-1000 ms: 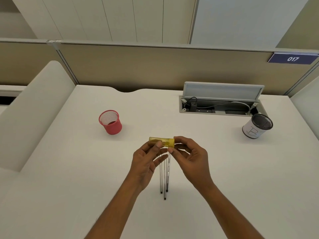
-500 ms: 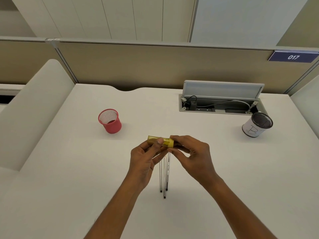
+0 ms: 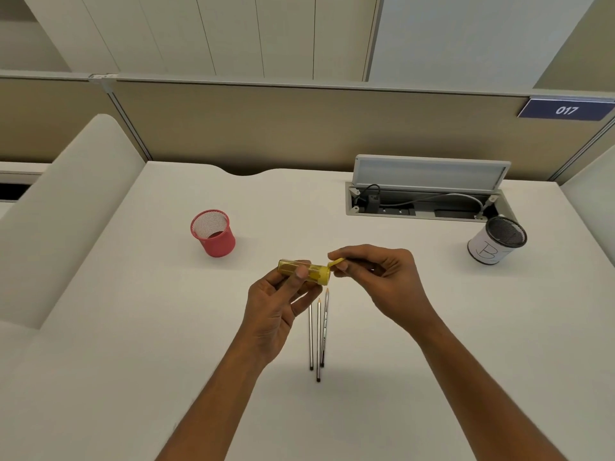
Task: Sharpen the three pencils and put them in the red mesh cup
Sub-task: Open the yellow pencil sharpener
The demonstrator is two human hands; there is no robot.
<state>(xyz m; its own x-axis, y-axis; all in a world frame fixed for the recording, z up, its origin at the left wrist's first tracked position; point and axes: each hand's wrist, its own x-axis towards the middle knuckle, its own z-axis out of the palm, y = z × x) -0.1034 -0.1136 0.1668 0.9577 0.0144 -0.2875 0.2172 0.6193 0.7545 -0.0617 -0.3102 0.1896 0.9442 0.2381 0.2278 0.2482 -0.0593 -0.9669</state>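
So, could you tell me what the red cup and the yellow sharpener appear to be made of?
Red cup: probably painted metal mesh, since the wall is finely perforated with a solid rim. Yellow sharpener: apparently plastic, with a glossy, translucent amber barrel and an opaque yellow end with its flap lifted.

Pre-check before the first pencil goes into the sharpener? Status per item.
1. Grip: left hand holds the sharpener, fingers curled round it: ok.
2. Lid: cap swung off the sharpener's end, pinched by the right hand: ok.
3. Sharpening hole exposed and unblocked: cannot tell, too small to see.
4. Picking hand free: not ok, the right hand holds the cap.
5. Stock: three pencils lie side by side on the table, below the hands: ok.
6. Target: red mesh cup upright, mouth open: ok.
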